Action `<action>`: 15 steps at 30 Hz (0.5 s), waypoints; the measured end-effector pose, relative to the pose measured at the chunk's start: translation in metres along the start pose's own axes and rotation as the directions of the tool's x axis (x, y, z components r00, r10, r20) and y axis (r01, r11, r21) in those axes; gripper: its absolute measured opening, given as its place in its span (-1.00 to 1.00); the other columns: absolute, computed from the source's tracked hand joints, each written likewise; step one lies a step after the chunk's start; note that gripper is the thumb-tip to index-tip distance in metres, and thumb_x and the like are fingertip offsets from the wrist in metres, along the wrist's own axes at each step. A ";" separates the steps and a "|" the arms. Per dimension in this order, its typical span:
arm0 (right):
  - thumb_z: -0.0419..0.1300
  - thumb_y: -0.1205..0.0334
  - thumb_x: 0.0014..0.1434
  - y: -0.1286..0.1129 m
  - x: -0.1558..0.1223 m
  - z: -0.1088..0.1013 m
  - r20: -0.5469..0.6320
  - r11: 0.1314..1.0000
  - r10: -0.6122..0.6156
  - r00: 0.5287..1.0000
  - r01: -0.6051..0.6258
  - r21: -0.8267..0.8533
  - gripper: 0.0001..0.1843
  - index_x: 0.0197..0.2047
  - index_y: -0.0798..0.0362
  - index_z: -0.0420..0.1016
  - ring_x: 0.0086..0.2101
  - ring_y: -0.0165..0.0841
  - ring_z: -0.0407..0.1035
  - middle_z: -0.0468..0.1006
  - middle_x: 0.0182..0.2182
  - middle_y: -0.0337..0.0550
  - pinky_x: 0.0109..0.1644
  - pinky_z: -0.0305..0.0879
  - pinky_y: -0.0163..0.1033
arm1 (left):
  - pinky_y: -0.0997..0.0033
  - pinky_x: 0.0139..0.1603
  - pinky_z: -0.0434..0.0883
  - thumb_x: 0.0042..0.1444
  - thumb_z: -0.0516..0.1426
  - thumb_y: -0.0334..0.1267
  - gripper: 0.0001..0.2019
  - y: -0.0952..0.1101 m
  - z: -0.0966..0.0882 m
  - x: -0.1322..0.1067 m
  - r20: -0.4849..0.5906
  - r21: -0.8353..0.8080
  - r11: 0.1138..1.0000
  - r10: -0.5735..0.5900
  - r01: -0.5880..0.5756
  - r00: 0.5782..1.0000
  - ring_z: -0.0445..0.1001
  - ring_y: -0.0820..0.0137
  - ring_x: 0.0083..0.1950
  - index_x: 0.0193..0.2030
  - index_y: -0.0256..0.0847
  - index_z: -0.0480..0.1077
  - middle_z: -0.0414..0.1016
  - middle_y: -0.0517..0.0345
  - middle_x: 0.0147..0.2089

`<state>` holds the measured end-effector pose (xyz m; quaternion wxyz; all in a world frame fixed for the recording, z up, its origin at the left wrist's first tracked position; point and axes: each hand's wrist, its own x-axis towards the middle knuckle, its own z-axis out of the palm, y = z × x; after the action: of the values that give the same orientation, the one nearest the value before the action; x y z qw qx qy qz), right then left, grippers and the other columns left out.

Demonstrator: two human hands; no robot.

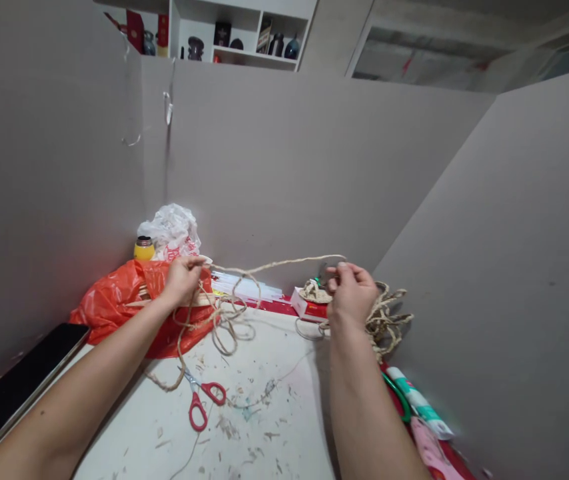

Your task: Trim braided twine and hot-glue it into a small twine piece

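My left hand point(182, 279) is closed in a pinch on a strand of tan twine point(274, 265), held above an orange plastic bag point(114, 303). My right hand point(352, 292) is also closed, pinching the same twine farther right. The strand arches between the two hands. Loose loops of twine hang below my left hand onto the white work surface point(264, 427). A tangled heap of twine point(387, 320) lies just behind and to the right of my right hand.
Red-handled scissors point(199, 400) lie on the surface among scraps. A phone point(19, 383) rests at the left edge. A yellow-lidded bottle point(143, 249) and white bag point(174, 230) stand in the corner. A red-and-white box point(307, 307), a glue tube point(417, 400). Cardboard walls enclose the space.
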<state>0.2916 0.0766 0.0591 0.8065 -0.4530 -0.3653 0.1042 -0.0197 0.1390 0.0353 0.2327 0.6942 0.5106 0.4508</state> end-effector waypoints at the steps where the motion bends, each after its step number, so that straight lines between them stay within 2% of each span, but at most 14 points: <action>1: 0.22 0.04 0.00 -0.009 0.002 -0.004 -0.025 0.999 0.009 1.000 -0.008 0.048 -0.72 -0.40 0.02 0.22 -0.75 -0.59 0.07 0.42 -0.56 -0.39 -0.71 -0.03 -0.44 | 0.22 -0.07 0.45 0.24 0.02 -0.31 -0.70 -0.003 -0.009 0.006 -0.046 -0.033 0.999 -0.042 0.041 0.998 0.49 0.25 -0.05 0.06 -0.29 0.39 0.50 -0.02 -0.02; 3: 0.22 0.09 -0.06 -0.025 0.005 -0.012 -0.065 0.991 0.028 0.997 -0.019 0.129 -0.74 -0.44 0.00 0.19 -0.76 -0.58 0.05 0.40 -0.58 -0.41 -0.73 -0.07 -0.44 | 0.14 -0.08 0.46 0.22 0.11 -0.19 -0.67 -0.009 -0.022 0.016 -0.113 -0.080 0.991 -0.118 0.109 0.987 0.46 0.26 -0.04 0.09 -0.26 0.33 0.41 -0.02 0.06; 5: 0.19 0.17 -0.06 -0.040 0.006 -0.019 -0.096 0.982 0.043 0.994 -0.025 0.187 -0.79 -0.48 -0.01 0.18 -0.76 -0.59 0.03 0.38 -0.60 -0.42 -0.73 -0.08 -0.45 | 0.11 -0.06 0.46 0.22 0.11 -0.18 -0.65 -0.014 -0.031 0.022 -0.152 -0.102 0.983 -0.166 0.151 0.974 0.45 0.25 -0.02 0.10 -0.25 0.32 0.38 -0.02 0.09; 9: 0.14 0.26 -0.04 -0.067 0.003 -0.022 -0.104 0.972 0.046 0.993 -0.020 0.234 -0.81 -0.55 -0.02 0.15 -0.77 -0.60 -0.03 0.36 -0.63 -0.44 -0.74 -0.10 -0.46 | 0.18 -0.05 0.43 0.17 0.14 -0.21 -0.65 -0.011 -0.036 0.020 -0.161 -0.021 0.985 -0.173 0.172 0.972 0.46 0.22 -0.02 0.07 -0.28 0.36 0.46 -0.06 0.02; 12: 0.23 0.25 -0.10 -0.083 -0.008 -0.014 0.015 0.980 0.045 0.999 -0.047 0.196 -0.85 -0.53 -0.02 0.29 -0.76 -0.57 0.01 0.42 -0.64 -0.39 -0.73 -0.09 -0.45 | 0.19 0.00 0.36 -0.05 0.25 -0.24 -0.66 0.004 -0.042 0.008 -0.123 0.150 0.978 -0.127 0.145 0.984 0.45 0.05 0.02 -0.08 -0.23 0.48 0.57 -0.05 -0.13; 15: 0.36 0.26 -0.20 -0.095 -0.027 0.001 0.244 0.995 0.059 0.968 -0.076 0.063 -0.83 -0.48 0.06 0.47 -0.70 -0.54 0.10 0.47 -0.63 -0.27 -0.68 -0.04 -0.42 | 0.11 0.03 0.29 -0.19 0.28 -0.33 -0.74 0.027 -0.054 -0.007 -0.074 0.297 0.950 -0.080 0.099 0.994 0.43 -0.08 0.04 -0.26 -0.18 0.54 0.59 -0.08 -0.23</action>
<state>0.2559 0.0101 0.1226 0.7678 -0.4198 -0.4411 0.1990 -0.0527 0.1152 0.0801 0.1289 0.6835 0.6111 0.3778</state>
